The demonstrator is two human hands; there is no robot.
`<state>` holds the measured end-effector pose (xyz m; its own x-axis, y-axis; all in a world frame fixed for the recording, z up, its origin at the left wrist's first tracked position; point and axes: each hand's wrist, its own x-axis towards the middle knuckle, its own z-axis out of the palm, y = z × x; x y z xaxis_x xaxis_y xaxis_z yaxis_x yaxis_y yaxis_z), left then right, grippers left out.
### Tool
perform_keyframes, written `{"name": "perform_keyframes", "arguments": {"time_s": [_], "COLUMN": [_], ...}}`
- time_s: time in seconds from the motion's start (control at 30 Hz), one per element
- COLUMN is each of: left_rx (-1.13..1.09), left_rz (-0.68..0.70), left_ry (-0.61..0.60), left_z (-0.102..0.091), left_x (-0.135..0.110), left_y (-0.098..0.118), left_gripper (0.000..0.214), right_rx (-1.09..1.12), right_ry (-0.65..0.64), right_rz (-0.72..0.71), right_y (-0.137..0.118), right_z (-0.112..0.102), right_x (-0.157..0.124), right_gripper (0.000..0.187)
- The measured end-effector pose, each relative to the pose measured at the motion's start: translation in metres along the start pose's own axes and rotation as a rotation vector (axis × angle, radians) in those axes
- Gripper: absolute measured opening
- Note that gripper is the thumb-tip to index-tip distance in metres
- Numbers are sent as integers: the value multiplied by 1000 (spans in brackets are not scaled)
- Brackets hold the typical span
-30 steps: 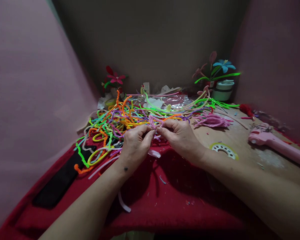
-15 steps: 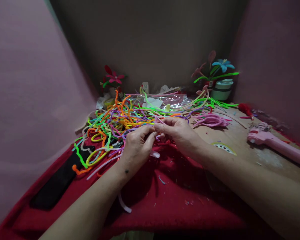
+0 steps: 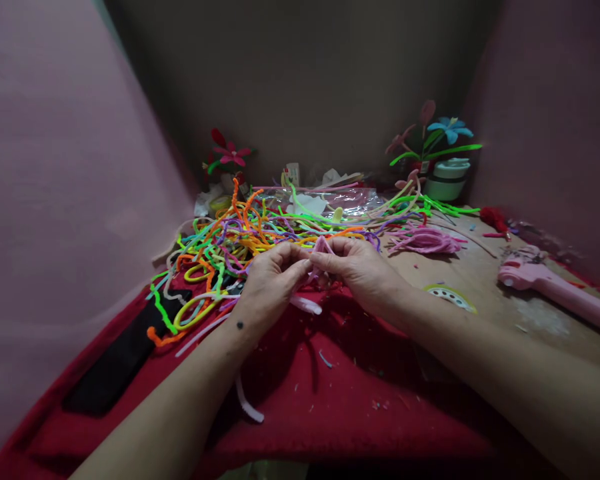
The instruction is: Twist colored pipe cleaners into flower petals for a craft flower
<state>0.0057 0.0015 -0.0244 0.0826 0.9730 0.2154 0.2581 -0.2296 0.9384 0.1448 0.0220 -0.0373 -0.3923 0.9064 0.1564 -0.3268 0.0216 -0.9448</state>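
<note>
My left hand (image 3: 273,283) and my right hand (image 3: 363,270) meet fingertip to fingertip over the red cloth (image 3: 330,393). Both pinch a small pink pipe cleaner piece (image 3: 321,247) that loops up between the thumbs. A pale pink strip (image 3: 305,305) hangs just under my left hand. Right behind the hands lies a big tangle of coloured pipe cleaners (image 3: 240,240) in orange, green, yellow and purple.
A pink bundle of pipe cleaners (image 3: 425,241) lies to the right of the pile. A pink glue gun (image 3: 555,290) rests at the right, a roll of tape (image 3: 450,298) nearer my right arm. A black flat object (image 3: 115,363) lies left. Pipe-cleaner flowers (image 3: 443,137) stand in a pot at the back.
The hands have closed in slightly and turned the pink piece, so its loop now stands up between the thumbs. The view shifted a little.
</note>
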Motion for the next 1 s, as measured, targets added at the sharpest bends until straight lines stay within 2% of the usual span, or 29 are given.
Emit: {"name": "perform_keyframes", "arguments": {"time_s": [0.17,0.33,0.63,0.83,1.0], "left_rx": [-52,-53,-315,-304,-298], "left_rz": [2,30,-91,-75,-38], "left_ry": [-107,-107,-219,-215,-256], "left_z": [-1,-5,-4,-3,-5], "left_x": [2,2,1,1,0], "left_y": [-6,-7,-6,-5,-4], "left_gripper": [10,11,13,12,13], "right_rx": [-8,-20,83,108,94], "right_ry": [11,10,-86,-108,-104], "right_rz": [11,4,2,5,0], "right_y": [0,0,7,5,7], "right_z": [0,-2,-10,-8,-9], "right_x": [1,2,7,5,6], "right_gripper": [29,30,29,29,27]}}
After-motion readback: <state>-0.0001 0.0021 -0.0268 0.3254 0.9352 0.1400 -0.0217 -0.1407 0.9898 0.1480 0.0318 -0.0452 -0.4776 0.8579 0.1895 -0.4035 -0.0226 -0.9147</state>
